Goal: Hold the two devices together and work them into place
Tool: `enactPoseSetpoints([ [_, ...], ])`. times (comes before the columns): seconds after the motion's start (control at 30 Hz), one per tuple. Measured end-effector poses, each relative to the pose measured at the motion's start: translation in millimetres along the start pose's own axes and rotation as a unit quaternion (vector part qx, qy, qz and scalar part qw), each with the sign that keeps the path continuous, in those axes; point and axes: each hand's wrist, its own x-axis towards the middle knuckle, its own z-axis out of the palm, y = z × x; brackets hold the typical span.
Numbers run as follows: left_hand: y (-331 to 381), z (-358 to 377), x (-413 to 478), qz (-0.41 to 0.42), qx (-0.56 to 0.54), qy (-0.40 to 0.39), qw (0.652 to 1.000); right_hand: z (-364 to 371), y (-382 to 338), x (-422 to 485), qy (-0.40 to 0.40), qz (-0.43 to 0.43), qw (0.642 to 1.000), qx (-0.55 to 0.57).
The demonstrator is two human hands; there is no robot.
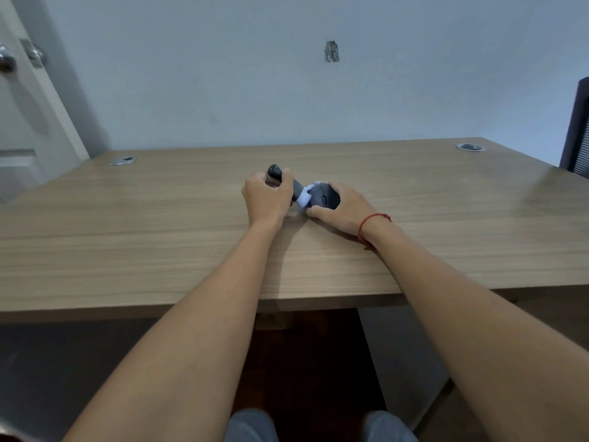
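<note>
The left hand is gripping a dark brush handle, working its white tip against the black mouse that the right hand is clasping on the desk; the next stroke probably calls for steadying the mouse.

This looks like a plain office room. A wide table with a light wood-grain laminate top carries two round metal cable grommets set into its far corners, the sort fitted for computer leads. Behind it stands a bare pale blue-grey painted wall. At far left is a grey door with a metal knob, and at far right the dark mesh back of an office chair.
</note>
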Motion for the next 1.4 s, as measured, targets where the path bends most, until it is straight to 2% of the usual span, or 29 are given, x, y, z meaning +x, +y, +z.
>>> enactPoseSetpoints([
  [0.13, -1.1, -0.3, -0.7, 0.006, 0.028, -0.016, 0.999, -4.1, 2.0, 2.8, -0.022, -0.01, 0.999, 0.021],
  [0.27, 1.1, -0.3, -1.3, -0.002, 0.01, -0.024, 1.0, -5.4, 4.2, 3.4, -0.034, -0.012, 0.998, 0.043],
  [0.43, -1.7, 0.9, -1.5, 0.016, 0.027, -0.017, 0.999, -3.5, 4.4, 3.2, -0.023, -0.012, 0.999, 0.047],
  [0.57, 0.1, 0.8, -2.6, 0.024, 0.029, -0.046, 0.998, -2.0, 5.9, 4.4, -0.011, -0.018, 0.999, 0.029],
  [0.7, -1.2, -0.1, -1.9, -0.001, 0.022, -0.047, 0.999, -4.5, 3.7, 7.4, -0.029, -0.011, 0.999, 0.035],
  [0.87, 2.4, -1.5, -4.6, -0.005, 0.042, -0.038, 0.998, -3.7, 0.9, 10.1, -0.004, -0.024, 0.999, 0.029],
  [1.03, 0.2, 1.2, -1.5, 0.01, 0.019, -0.036, 0.999, -2.6, 1.3, 10.3, -0.01, -0.024, 0.999, 0.02],
  [1.17, 0.0, 0.3, 2.4, -0.003, -0.042, 0.028, 0.999, -0.3, 1.1, 10.5, 0.002, -0.019, 1.0, 0.018],
  [1.23, -0.9, 0.3, 3.5, -0.021, -0.069, 0.009, 0.997, 0.2, 0.2, 9.6, 0.001, -0.017, 1.0, 0.016],
  [1.33, -4.5, 2.6, 1.5, 0.002, 0.02, -0.036, 0.999, -0.1, -1.2, 7.8, -0.003, -0.016, 1.0, 0.015],
  [1.4, -2.8, 1.6, -0.5, 0.012, 0.083, -0.02, 0.996, 0.3, -0.8, 7.8, 0.0, -0.017, 1.0, 0.021],
])
